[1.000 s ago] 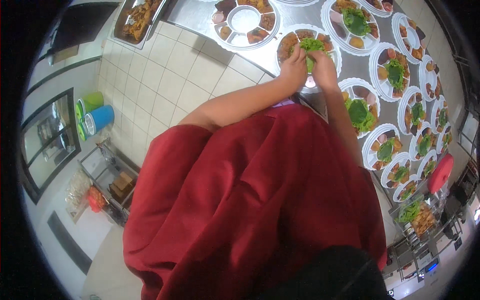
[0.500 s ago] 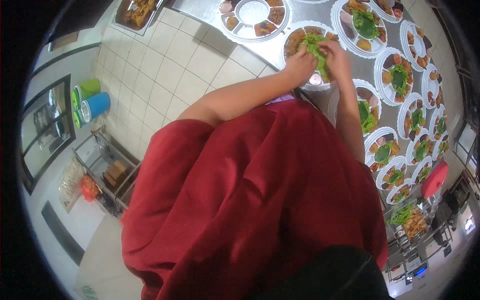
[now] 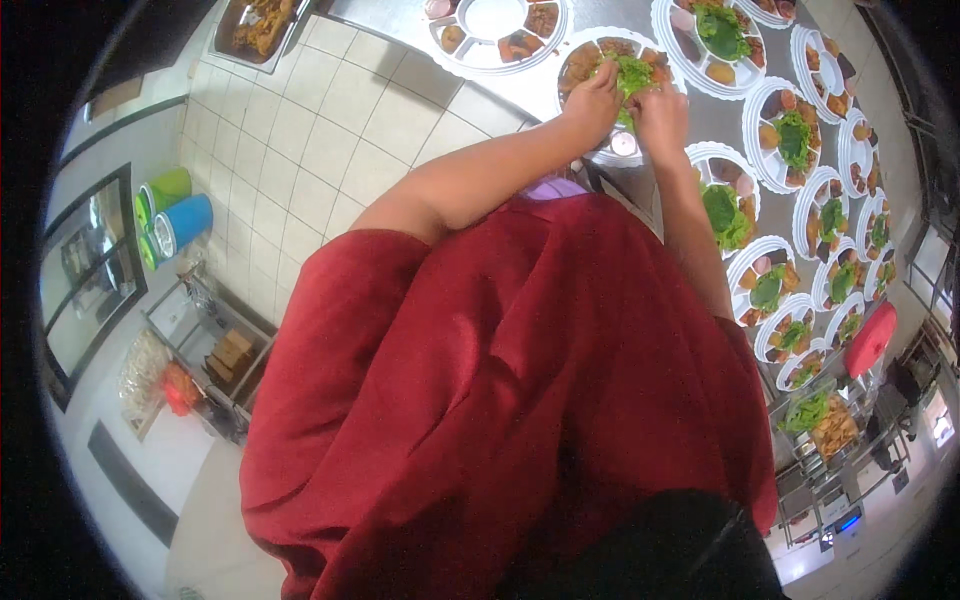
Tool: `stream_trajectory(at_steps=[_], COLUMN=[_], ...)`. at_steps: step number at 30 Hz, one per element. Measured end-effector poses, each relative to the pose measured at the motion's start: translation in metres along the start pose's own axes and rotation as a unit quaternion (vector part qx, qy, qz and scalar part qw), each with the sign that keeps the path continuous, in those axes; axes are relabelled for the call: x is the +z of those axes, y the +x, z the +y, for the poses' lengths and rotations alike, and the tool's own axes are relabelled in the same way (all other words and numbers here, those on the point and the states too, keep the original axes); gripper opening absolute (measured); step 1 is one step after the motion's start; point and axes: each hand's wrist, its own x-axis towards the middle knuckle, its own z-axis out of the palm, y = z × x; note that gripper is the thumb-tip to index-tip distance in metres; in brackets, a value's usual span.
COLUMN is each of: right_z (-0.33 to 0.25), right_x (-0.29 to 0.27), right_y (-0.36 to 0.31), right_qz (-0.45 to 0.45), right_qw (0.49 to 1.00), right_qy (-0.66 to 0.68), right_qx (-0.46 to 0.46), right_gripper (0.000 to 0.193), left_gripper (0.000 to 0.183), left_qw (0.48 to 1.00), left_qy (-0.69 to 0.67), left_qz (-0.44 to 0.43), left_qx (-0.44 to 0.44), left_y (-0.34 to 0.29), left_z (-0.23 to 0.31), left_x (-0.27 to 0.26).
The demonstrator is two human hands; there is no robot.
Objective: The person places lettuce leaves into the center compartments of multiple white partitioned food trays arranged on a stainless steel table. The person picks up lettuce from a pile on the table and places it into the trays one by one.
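Your left hand [image 3: 597, 105] and right hand [image 3: 660, 118] flank the bright-green, ruffled lettuce leaf [image 3: 634, 74] on the round, white, scalloped plastic plate [image 3: 608, 33], apparently to steady it over the middle. Each grip looks narrow, but at this size I cannot tell whether either pinches it. Right of that plate, a matching divided dish [image 3: 716, 92] rests on the grey metal surface [image 3: 708, 120].

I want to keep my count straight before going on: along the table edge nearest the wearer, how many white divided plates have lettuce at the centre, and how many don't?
White divided plates with lettuce at the centre: 5
White divided plate without lettuce at the centre: 1
Total: 6
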Motion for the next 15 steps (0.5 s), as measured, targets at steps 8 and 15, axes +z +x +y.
stream_trajectory(at_steps=[8,15], right_z=[-0.009,-0.015], right_x=[0.001,-0.039], right_y=[-0.008,-0.032], right_qz=[-0.023,0.079], right_qw=[0.996,0.984], right_qy=[-0.072,0.03], right_qx=[0.038,0.156], right_gripper=[0.007,0.012], left_gripper=[0.037,0.029], left_qw=[0.995,0.949], left_qy=[-0.062,-0.279], left_qz=[0.074,0.138], left_qx=[-0.012,-0.049], left_y=[-0.012,-0.061], left_z=[-0.007,-0.021], left_x=[-0.004,-0.017])
